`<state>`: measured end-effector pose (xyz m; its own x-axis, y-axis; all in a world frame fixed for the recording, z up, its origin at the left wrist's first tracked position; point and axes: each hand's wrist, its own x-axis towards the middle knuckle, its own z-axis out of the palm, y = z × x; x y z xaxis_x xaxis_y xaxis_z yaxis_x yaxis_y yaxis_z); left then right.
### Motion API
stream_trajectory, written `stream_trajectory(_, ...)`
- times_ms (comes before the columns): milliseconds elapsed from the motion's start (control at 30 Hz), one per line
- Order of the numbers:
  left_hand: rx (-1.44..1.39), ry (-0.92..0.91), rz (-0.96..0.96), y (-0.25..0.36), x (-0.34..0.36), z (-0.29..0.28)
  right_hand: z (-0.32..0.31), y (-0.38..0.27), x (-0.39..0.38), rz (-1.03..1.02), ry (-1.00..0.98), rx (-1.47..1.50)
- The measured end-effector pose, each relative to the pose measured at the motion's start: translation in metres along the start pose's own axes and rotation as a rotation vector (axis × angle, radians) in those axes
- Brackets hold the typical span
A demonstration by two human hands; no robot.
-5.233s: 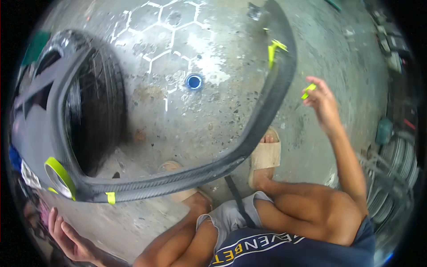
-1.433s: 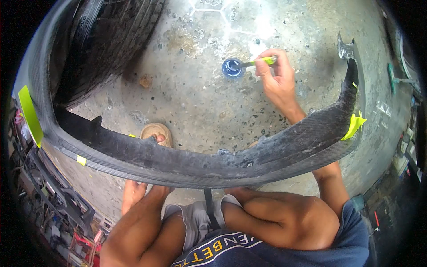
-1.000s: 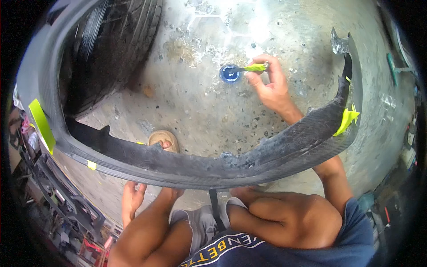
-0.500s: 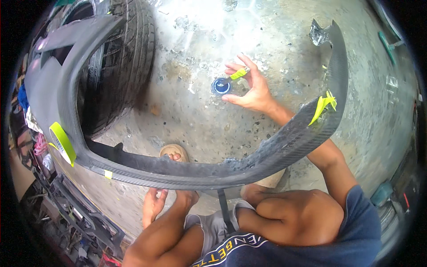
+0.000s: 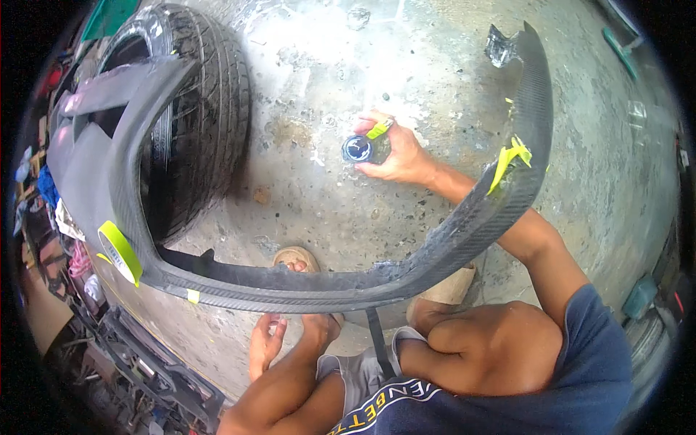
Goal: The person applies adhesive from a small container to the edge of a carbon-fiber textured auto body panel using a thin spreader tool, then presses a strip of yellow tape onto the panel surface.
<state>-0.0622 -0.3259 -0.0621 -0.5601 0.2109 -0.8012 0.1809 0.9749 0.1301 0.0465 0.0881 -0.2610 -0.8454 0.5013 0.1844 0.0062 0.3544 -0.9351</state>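
A small round cup (image 5: 358, 148) with dark contents is in the grip of my right hand (image 5: 399, 154), thumb on the near side and fingers on the far side. From the cup leans a thin stick-like tool wrapped in yellow-green tape (image 5: 380, 128); its lower end is hidden. A long curved black car body part (image 5: 304, 290), woven in texture, arches over my right forearm. Below its near edge, my left hand (image 5: 268, 342) has loosely curled fingers with a gap at the thumb. Crumpled yellow-green tape (image 5: 511, 161) clings to the part's right side.
A tyre (image 5: 210, 109) stands inside the part's left curve. A yellow-green tape roll (image 5: 119, 252) sits on the left corner. Black plastic parts (image 5: 167, 362) and clutter line the lower left. My sandalled foot (image 5: 297, 259) is under the near edge.
My right hand has closed round the cup, where before its thumb and fingers were spread about it. The whole view has shifted slightly.
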Motion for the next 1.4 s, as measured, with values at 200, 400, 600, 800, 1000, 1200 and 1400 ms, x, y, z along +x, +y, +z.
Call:
stream_trajectory(200,-0.028,0.049,0.116,-0.073,0.021,0.000,0.009,0.001,-0.040,-0.004,0.265,-0.006)
stream_trajectory(400,0.151,-0.009,0.193,-0.102,0.022,-0.072,0.017,0.026,-0.134,0.161,0.265,0.076)
stream_trajectory(600,0.120,0.129,0.164,0.020,-0.045,-0.191,-0.045,-0.041,-0.162,0.375,0.436,-0.053)
stream_trajectory(800,0.329,0.495,0.604,0.126,-0.103,-0.224,-0.107,-0.023,-0.170,0.348,0.760,-0.175)
stream_trajectory(1000,0.605,0.111,1.115,0.219,-0.098,-0.187,-0.126,0.001,-0.174,0.375,0.902,-0.168)
stream_trajectory(1200,0.571,0.251,1.016,0.218,-0.068,-0.162,-0.135,-0.015,-0.179,0.448,0.915,-0.163)
stream_trajectory(1400,0.563,0.265,0.916,0.202,-0.084,-0.166,-0.155,-0.032,-0.184,0.493,0.834,-0.227)
